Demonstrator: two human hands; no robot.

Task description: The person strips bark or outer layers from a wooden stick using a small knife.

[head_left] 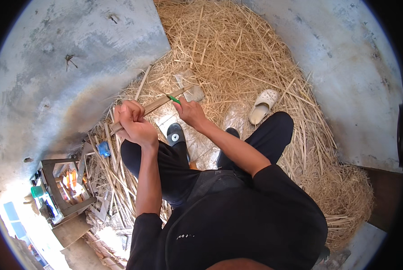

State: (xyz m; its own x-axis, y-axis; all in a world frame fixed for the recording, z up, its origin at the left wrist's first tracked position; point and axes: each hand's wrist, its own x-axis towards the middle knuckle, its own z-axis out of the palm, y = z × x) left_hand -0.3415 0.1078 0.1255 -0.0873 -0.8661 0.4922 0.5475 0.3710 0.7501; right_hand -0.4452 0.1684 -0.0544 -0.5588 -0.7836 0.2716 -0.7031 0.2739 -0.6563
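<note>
My left hand [136,123] is closed around a flat tan strip [155,105] that looks like split bamboo. The strip slants away from me to the right, its far end over the shavings. In my right hand [191,113] is a small green-handled knife [174,99], gripped near the strip's far half. Its short blade lies at the strip and is hard to make out. Both hands are above my knees, and the right hand's fingers are partly turned from view.
Thin straw-like shavings [228,49] cover the floor ahead and to the right. A cream clog [262,107] lies by my right knee. Long strips [116,175] and a blue scrap [104,149] are at the left, near a wooden frame [77,205]. Grey walls [89,49] stand both sides.
</note>
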